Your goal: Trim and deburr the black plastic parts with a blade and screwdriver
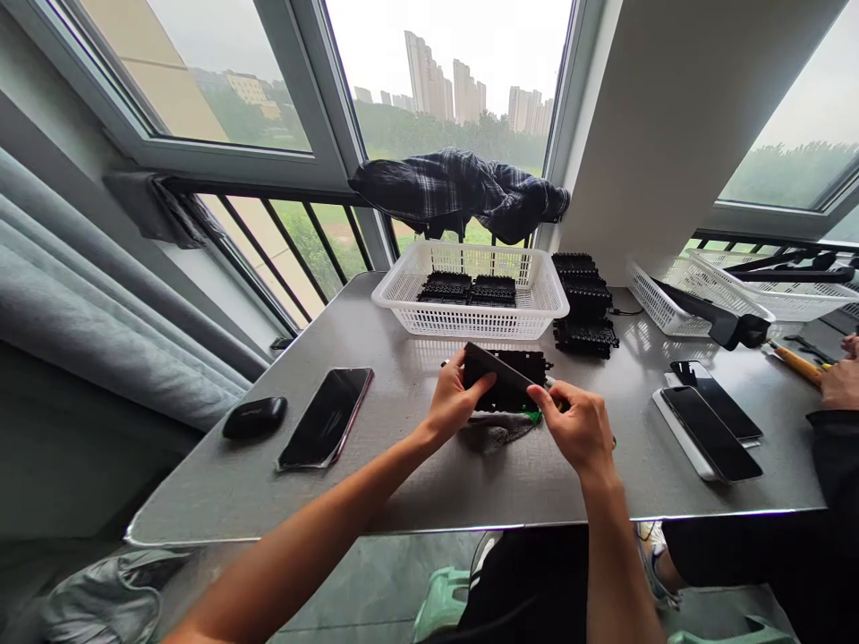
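Observation:
My left hand [457, 394] and my right hand [575, 422] grip a flat dark rectangular plate [505, 374] by its two ends, thumbs on the near side. The plate is tilted, its left end higher. Right behind and below it is a black plastic part [527, 362] with notched edges, partly hidden by the plate; whether they touch I cannot tell. Under my hands a crumpled grey cloth [495, 434] lies on the table, with a small green patch at its right. Something small and yellowish shows by my right fingers, too hidden to name.
A white plastic basket [470, 320] holds several black notched parts [446, 288]. More such parts are stacked [585, 304] beside it. Phones lie left [327, 418] and right [712, 434]; a black rounded case [255, 418] sits far left. Another person's hand [841, 385] is at the right edge.

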Demonstrator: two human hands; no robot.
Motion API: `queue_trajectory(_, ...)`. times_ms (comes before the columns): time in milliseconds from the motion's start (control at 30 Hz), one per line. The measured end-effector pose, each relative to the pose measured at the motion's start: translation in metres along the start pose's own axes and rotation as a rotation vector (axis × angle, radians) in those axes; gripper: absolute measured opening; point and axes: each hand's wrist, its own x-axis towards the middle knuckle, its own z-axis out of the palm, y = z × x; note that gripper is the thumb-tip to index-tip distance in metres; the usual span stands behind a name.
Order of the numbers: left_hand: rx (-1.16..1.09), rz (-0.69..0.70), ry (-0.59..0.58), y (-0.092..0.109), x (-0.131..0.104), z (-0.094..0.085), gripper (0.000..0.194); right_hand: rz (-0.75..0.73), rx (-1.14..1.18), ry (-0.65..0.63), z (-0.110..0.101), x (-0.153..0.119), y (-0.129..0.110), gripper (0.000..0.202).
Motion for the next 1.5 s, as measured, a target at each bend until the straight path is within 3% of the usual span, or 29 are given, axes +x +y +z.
queue_trajectory(133,0.019,0.018,-0.011,0.001,-0.002,0.000,0.021,0.029,-0.052,0.039,0.006,0.001,-0.001,0.058)
queue_trajectory(367,-0.073,-0.007,-0.018,0.003,0.001,-0.001,0.027,0.184,0.013,0.136,-0.003,0.004,0.010,0.059)
queue_trajectory(600,-0.001,0.018,0.001,0.000,0.000,-0.001,0.024,0.103,-0.013,0.068,0.005,0.000,-0.005,0.058)
queue_trajectory(833,-0.043,0.025,-0.006,0.000,0.002,-0.001,0.032,0.255,0.002,0.228,-0.008,0.003,0.011,0.056)
queue_trajectory(1067,0.022,0.063,-0.005,-0.004,0.002,-0.002,0.026,0.151,0.071,0.058,0.005,0.000,-0.003,0.057)
queue_trajectory(1300,-0.037,0.040,-0.007,0.001,0.002,-0.001,0.031,0.315,0.008,0.272,-0.006,0.002,0.004,0.056)
queue_trajectory(1500,-0.027,0.023,-0.008,-0.002,0.002,-0.001,0.029,0.179,0.026,0.132,0.005,-0.001,-0.005,0.057)
